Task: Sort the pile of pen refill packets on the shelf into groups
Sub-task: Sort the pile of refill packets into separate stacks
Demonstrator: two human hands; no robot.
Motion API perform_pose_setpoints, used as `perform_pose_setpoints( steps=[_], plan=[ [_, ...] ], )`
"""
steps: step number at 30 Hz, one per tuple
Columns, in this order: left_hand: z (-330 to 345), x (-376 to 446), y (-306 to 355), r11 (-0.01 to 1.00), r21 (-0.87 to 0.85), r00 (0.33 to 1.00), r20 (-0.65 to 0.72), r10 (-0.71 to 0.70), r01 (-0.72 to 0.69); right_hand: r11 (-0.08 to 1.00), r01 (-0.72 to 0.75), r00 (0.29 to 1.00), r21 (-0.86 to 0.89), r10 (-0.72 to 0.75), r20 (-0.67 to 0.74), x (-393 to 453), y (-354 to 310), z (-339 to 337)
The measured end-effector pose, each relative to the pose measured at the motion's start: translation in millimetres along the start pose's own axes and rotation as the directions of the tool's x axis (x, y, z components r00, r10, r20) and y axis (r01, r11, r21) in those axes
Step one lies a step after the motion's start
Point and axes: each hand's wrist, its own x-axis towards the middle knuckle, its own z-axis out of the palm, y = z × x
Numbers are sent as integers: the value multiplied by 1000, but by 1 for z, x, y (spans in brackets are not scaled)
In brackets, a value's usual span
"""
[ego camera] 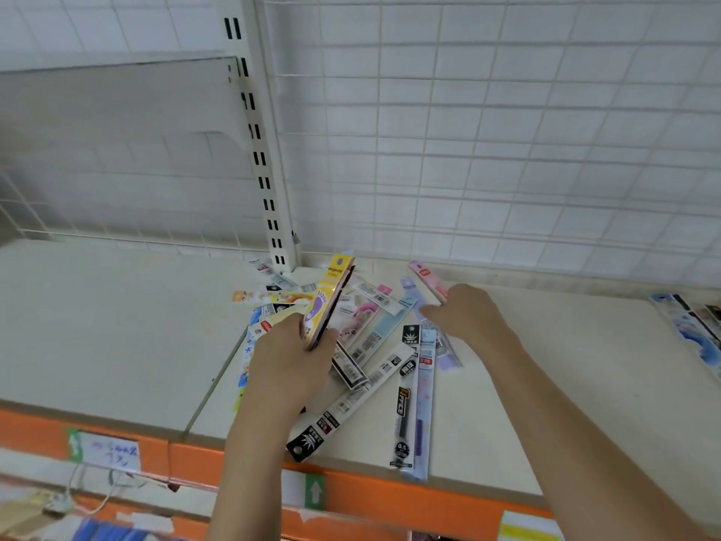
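- Shelf (117, 326): pale, flat board with an orange front edge; a seam runs from that front edge toward the back, just left of the pile.
- Pile of pen refill packets (374, 345): loose, overlapping heap of long narrow packets near the middle of the shelf, spreading from the back edge at the foot of the slotted upright (265, 169) to the front edge.
- Black packet (404, 408): lies lengthwise on the pile's right side, lower end at the front edge, touching a pale blue packet (423, 415) just beside it on the right.
- Clear packet with black header (351, 408): lies diagonally, black end overhanging the front edge.
- Left hand (290, 365): over the left part of the pile; fingers curled round a small stack of packets held upright on edge, a yellow packet (331, 290) outermost, top end tilted toward the back edge.
- Right hand (468, 314): over the pile's right rear part; fingers pinch the lower end of a pink packet (427, 277), whose other end points to the back edge.
- Separate packets (690, 326): a few blue and dark ones lie at the right end of the shelf, well apart from the pile.
- Wire grid panel (507, 130): white, rises behind the back edge.
- Handwritten label (111, 451): fixed to the orange front edge, left of the pile.
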Motion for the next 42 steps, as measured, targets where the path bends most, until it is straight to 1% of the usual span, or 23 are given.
perform_pose_setpoints(
  steps=[5, 8, 11, 14, 16, 18, 20, 23, 25, 27, 29, 30, 32, 36, 38, 42],
  plan=[
    [-10, -2, 2, 999, -47, 999, -29, -18, 16, 998, 14, 997, -61, -10, 72, 12, -7, 3],
    [-14, -3, 2, 998, -60, 998, -59, -16, 12, 997, 30, 998, -72, -25, 65, 15, -5, 4],
    [-11, -2, 3, 998, -54, 999, -45, -23, 21, 996, 31, 999, -82, -28, 40, 14, 0, 1],
    [-5, 2, 6, 999, -30, 999, -7, -36, 35, 998, 50, 999, -23, -50, 6, 13, 8, -10],
    [-1, 3, 8, 999, -19, 999, 13, -32, 32, 995, 95, 995, 33, -95, -10, 11, 13, -17],
    [1, 5, 9, 999, -12, 999, 24, -43, 43, 987, 153, 988, 56, -152, -17, 6, 16, -21],
    [0, 16, 7, 997, 0, 997, 15, -71, 71, 981, 181, 984, 70, -179, -25, -1, 17, -23],
    [-3, 51, 0, 990, 106, 994, -67, -88, 95, 980, 190, 982, 59, -188, -35, -9, 15, -21],
    [-3, 76, -5, 985, 132, 990, -101, -97, 110, 978, 196, 980, 66, -193, -43, -9, 13, -16],
    [0, 93, -10, 978, 169, 991, -63, -116, 126, 977, 198, 979, 77, -193, -63, -8, 11, -10],
    [5, 102, -16, 953, 268, 989, -1, -145, 140, 975, 198, 979, 96, -192, -67, -8, 9, -6],
    [7, 104, -18, 939, 311, 988, 11, -155, 144, 975, 199, 979, 103, -193, -63, -8, 9, -4],
    [9, 106, -20, 927, 341, 986, -3, -164, 155, 973, 200, 979, 115, -194, -56, -7, 9, -2],
    [10, 104, -14, 922, 353, 987, -54, -150, 159, 971, 202, 979, 131, -198, -46, -6, 7, -1],
    [9, 102, -10, 924, 351, 988, -35, -148, 150, 969, 211, 977, 125, -208, -35, -3, 4, -1],
    [1, 105, -8, 958, 225, 981, 31, -190, 178, 962, 246, 969, 116, -247, -8, 3, -4, 1]
  ],
)
